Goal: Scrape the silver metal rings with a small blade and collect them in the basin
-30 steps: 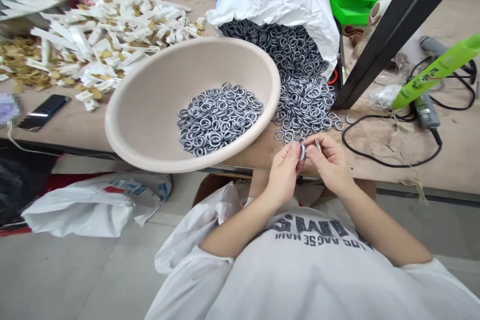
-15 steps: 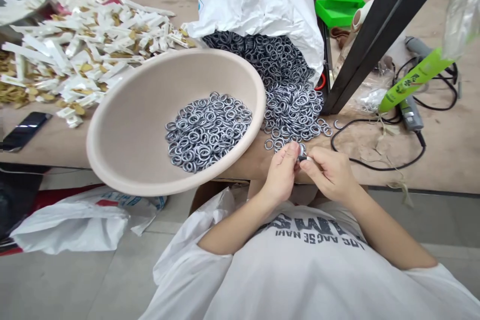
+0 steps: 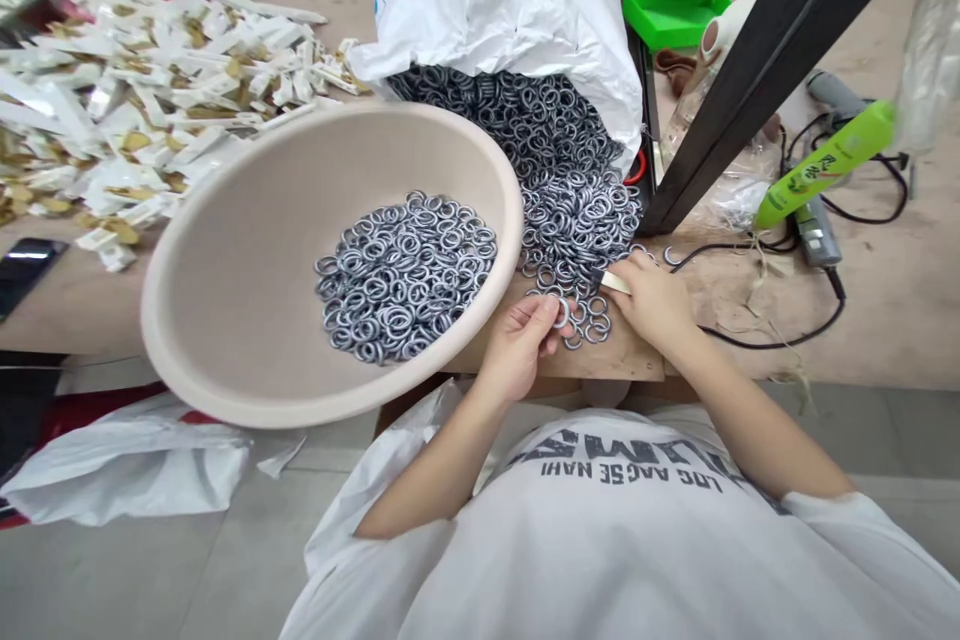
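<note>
Plywood bench [image 3: 862, 340] carries the lot: white sack [image 3: 495, 0], beige bowl [image 3: 247, 250] part-filled w/ rings and overhanging the near edge, then the ring heap [image 3: 577, 190] spilling from the sack. Our L hand [image 3: 517, 345] pinches one ring [image 3: 561, 312] thumb-to-finger, just beside the bowl. Our R hand [image 3: 652, 300] is closed on a pale tab [image 3: 615, 282] at the heap's edge. We'd keep the pinch light, one ring per go.

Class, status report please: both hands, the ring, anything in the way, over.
Left hand pinching one metal ring. Right hand holding pale strip at the loose ring pile. Bowl close beside left hand, not blocking.
</note>
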The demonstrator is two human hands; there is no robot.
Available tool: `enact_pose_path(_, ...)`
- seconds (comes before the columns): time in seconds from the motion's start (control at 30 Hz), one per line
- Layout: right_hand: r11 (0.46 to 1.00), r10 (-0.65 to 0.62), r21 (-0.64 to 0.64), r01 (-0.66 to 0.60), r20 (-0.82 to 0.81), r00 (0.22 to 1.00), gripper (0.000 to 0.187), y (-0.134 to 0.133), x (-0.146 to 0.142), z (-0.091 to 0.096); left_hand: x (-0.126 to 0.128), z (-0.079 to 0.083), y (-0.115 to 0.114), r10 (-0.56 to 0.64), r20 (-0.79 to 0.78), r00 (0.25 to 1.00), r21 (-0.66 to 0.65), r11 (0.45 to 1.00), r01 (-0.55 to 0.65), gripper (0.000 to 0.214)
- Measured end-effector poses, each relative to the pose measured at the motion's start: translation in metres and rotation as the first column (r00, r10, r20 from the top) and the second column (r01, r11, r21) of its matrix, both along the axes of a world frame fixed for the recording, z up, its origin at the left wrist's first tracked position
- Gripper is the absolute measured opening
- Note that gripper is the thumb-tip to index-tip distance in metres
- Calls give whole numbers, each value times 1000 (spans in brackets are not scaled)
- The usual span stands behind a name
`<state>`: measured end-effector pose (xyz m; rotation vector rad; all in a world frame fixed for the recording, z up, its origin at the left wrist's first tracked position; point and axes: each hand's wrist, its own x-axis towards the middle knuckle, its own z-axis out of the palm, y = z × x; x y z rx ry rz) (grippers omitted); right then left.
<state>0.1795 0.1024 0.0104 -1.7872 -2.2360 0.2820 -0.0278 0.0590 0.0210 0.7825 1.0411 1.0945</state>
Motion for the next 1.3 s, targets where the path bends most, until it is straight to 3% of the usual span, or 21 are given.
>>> enact_pose_path(0.1, 1000, 4, 23, -1, -144, 990, 20, 8, 3, -1, -2, 1, 6, -11, 16, 1000, -35, 999, 11, 35)
enact_pose_path(0.2, 1000, -20, 4, 24, -435, 900, 23, 11, 5, 0, 5, 2, 14, -34, 96, 995, -94, 995, 43, 31)
enact_pose_path(0.27, 996, -67, -87, 15, -634, 771, 26, 9, 3, 1, 12, 1, 19, -50, 145, 988, -122, 990, 68, 32)
enact_pose_path(0.37, 955, -145, -252, -155, -857, 495, 26, 1, -6, 4, 24, -2, 26, -44, 133, 990, -120, 991, 61, 39)
enact_pose_path(0.43, 917, -193, -297, -268, -915, 353, 26, -5, -12, 7, 30, -3, 27, -46, 91, 995, -60, 997, 52, 41)
enact_pose_path(0.5, 896, -237, -322, -307, -929, 284, 26, -10, -17, 9, 34, -4, 27, -40, 38, 998, 55, 998, 37, 38)
enact_pose_path(0.7, 905, -341, -371, -211, -926, 162, 31, -16, -28, 5, 30, 2, 20, 146, -271, 951, 356, 934, -42, 30)
enact_pose_path(0.83, 939, -331, -334, -82, -942, 57, 35, -18, -39, 5, 30, 2, 18, 164, -237, 958, 403, 914, -57, 30)
enact_pose_path(0.93, 954, -296, -297, -35, -954, 42, 35, -19, -44, 5, 34, -3, 20, 79, -75, 994, 331, 942, -50, 33)
enact_pose_path(1.1, 966, -242, -253, -59, -959, 151, 29, -26, -44, 0, 38, -10, 26, -52, 125, 991, 98, 994, 40, 46)
enact_pose_path(1.2, 971, -201, -220, -90, -962, 184, 26, -29, -43, 2, 35, -11, 27, -86, 91, 992, 95, 992, 77, 49)
enact_pose_path(1.3, 988, -140, -150, -31, -967, 213, 24, -30, -42, 9, 31, -11, 24, -51, 15, 999, 162, 986, 48, 43)
